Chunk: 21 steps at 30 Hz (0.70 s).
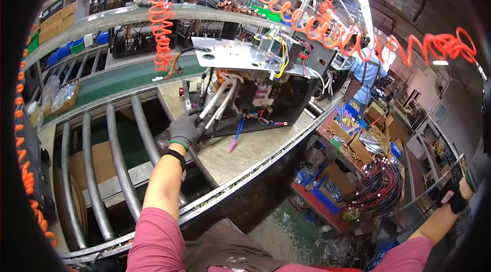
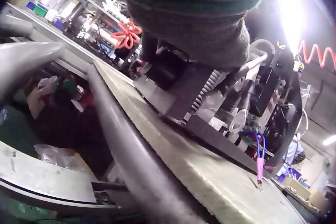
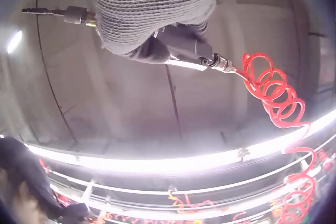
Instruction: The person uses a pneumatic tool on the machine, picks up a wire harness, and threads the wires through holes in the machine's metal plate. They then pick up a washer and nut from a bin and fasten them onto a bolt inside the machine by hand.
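My left hand, in a grey glove, has its fingers at the thick white cables on the near left side of an open black machine unit. The left wrist view shows the glove above the unit, its fingertips mostly hidden. A cable lug hangs beside blue wires with a pink sleeve. Out at the far right, my gloved right hand is partly cut off; in the right wrist view that hand grips an air tool with a bit and a red coiled hose.
The unit stands on a board over a roller conveyor. Red coiled hoses hang overhead. To the right are parts boxes and bundled wires on a red shelf. Another person stands farther along the line.
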Available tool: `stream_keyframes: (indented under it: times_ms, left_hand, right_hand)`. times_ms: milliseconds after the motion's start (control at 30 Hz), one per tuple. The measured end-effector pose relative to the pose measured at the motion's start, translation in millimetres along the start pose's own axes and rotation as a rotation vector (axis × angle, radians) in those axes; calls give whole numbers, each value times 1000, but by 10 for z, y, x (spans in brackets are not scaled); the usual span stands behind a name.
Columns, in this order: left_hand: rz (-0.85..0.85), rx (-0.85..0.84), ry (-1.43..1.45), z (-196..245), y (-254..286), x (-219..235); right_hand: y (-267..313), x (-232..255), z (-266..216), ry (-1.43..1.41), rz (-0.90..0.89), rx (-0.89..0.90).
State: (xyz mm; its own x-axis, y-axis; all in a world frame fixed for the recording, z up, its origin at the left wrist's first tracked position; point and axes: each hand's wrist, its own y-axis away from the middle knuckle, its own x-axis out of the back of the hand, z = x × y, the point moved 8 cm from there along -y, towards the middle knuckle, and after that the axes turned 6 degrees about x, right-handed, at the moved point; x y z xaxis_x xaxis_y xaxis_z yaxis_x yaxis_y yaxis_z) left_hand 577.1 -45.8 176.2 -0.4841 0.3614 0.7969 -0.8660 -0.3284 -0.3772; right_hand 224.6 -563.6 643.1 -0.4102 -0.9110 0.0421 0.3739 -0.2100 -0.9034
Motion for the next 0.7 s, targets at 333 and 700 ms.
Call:
stream_keyframes:
  times_ms: [333, 700]
  left_hand:
    - [114, 169, -111, -829, 607, 814]
    - [227, 541, -26, -2178, 1263, 1614]
  right_hand:
    - [544, 642, 553, 965, -25, -28]
    - [2151, -947, 933, 39, -515, -359]
